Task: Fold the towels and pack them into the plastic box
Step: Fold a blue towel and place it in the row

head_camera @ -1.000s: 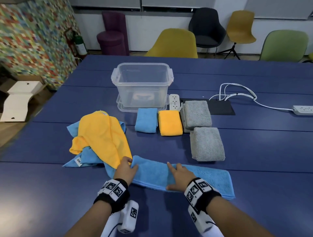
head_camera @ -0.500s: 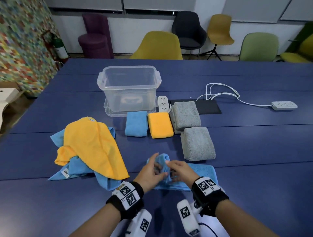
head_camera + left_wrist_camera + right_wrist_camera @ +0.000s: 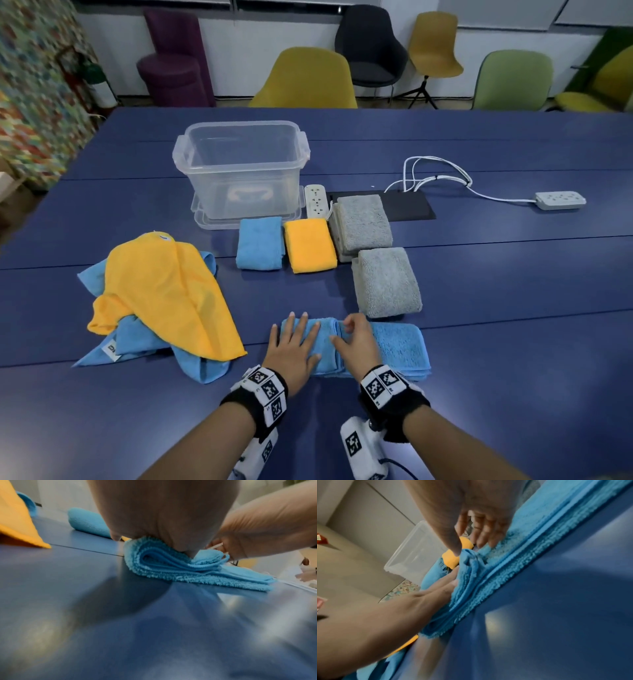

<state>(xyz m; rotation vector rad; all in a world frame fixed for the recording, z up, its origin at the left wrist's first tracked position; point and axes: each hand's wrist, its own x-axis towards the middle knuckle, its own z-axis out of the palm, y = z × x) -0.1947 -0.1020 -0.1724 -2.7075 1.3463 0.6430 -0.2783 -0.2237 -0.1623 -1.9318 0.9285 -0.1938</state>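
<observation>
left hand (image 3: 294, 349) flat, pinning folded flap of blue towel (image 3: 397, 346) at bench near edge | right hand (image 3: 356, 346) fingers loosely bent, squaring fold | plastic box (image 3: 239, 164) unfilled

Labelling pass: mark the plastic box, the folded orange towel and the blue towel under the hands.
plastic box (image 3: 239, 137), head view, near rim.
folded orange towel (image 3: 310, 245), head view, top face.
blue towel (image 3: 399, 346), head view, bare right half.

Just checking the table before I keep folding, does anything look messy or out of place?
One thing: a yellow towel lies crumpled over a blue towel at the left, both unfolded, unlike the neat folded towels by the empty plastic box. Nothing looks spilled or damaged.
</observation>
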